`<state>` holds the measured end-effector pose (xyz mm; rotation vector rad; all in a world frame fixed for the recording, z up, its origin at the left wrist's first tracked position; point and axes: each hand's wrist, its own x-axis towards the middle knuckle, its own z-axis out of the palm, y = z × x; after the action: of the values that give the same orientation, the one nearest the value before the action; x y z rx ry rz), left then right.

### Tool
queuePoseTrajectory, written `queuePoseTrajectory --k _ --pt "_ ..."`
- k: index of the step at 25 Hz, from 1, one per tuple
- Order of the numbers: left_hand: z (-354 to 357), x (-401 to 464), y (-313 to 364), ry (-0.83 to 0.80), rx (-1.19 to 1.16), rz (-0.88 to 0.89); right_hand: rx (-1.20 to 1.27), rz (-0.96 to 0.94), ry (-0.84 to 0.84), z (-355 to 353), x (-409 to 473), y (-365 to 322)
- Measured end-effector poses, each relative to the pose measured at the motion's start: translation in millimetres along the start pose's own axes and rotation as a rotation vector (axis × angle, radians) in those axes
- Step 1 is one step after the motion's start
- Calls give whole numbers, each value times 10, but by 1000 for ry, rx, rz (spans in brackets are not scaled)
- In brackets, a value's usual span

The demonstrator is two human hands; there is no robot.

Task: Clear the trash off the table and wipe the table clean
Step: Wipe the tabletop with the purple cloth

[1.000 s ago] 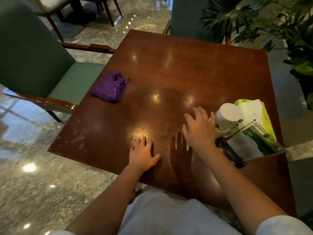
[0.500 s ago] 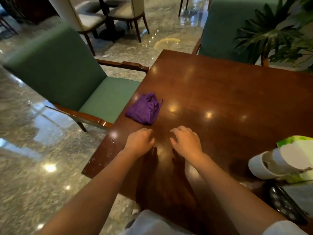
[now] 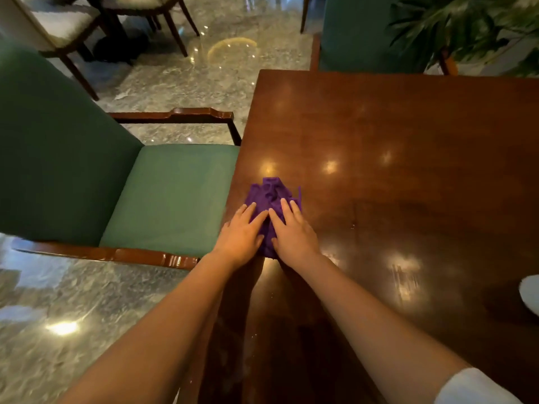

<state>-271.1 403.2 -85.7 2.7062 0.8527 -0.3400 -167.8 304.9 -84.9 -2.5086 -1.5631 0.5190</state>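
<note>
Head view: both hands laid on the purple cloth at the table's left edge.

Mid-frame, the left hand point(image 3: 240, 237) and the right hand point(image 3: 293, 236) lie side by side, palms down and fingers spread flat on the crumpled purple cloth point(image 3: 272, 196); neither is clenched round it, so they press rather than grasp. The cloth sits on the wooden table point(image 3: 408, 147) just beside the green chair point(image 3: 172, 196). Flat hands probably serve to spread or gather the cloth before wiping. A white object point(image 3: 530, 293) shows at the right edge, too cropped to identify. No trash shows on the visible top.
</note>
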Motion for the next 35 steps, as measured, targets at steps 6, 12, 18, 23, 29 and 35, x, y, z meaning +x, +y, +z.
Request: queuePoseTrajectory --k 6,12,18,23,29,35 --pt "157 84 15 125 -131 18 84 40 80 251 77 64" --pt "82 73 277 301 -253 35 326 -38 294 89 19 220" --pt "-339 414 1291 543 -379 243 250 -46 671 -713 -318 1114" --pt "-65 582 1417 282 -389 251 99 286 282 -824 -611 1895" --pt "256 473 208 195 0 85 -4 282 275 -399 -305 1763" --pt "438 327 -83 142 138 146 -111 322 181 43 -81 1706"
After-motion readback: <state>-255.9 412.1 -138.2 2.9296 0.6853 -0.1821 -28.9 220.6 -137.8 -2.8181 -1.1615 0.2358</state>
